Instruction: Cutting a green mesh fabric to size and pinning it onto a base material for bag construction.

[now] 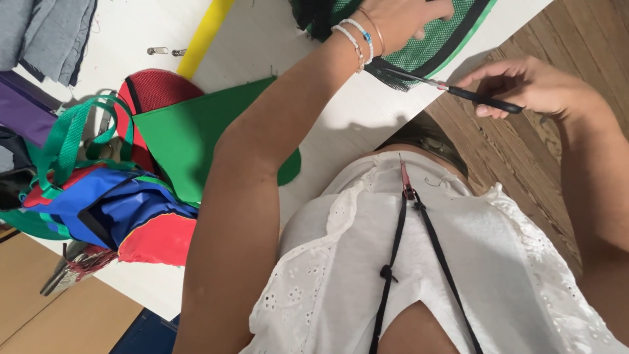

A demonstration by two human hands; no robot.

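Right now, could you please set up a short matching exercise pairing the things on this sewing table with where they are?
Things:
1. scissors
2. green mesh piece
3. yellow strip
4. green fabric panel

Places:
A. flat on the white table, partly over a red mesh piece
B. in the right hand
C. under the left hand
D. near the top edge, running diagonally

Pairs: 1-B, 2-C, 3-D, 4-A

Sleeveless white eyelet top (458, 262) with a black cord (393, 242); beaded bracelets (357, 36) circle the wrist just below the left hand (406, 16).
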